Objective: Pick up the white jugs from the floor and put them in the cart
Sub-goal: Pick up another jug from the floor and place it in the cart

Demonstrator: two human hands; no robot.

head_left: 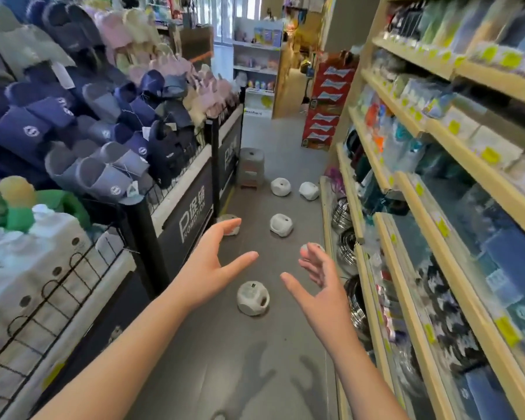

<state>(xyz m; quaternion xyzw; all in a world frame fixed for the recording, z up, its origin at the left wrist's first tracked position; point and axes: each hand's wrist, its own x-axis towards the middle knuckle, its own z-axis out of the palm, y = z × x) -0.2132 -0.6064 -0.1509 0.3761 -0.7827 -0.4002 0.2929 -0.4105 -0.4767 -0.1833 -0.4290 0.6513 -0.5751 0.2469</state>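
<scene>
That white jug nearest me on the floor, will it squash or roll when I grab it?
The nearest jug looks like stiff moulded plastic, so it should hold shape. Its rounded body might roll if nudged. The handle opening likely gives a secure grip.

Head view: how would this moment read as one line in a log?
left hand open, empty | right hand open, empty | nearest white jug on floor, untouched

Narrow shop aisle, grey floor, wooden shelves on right, slipper racks on left, grey stool further down, bright window at far end.
</scene>
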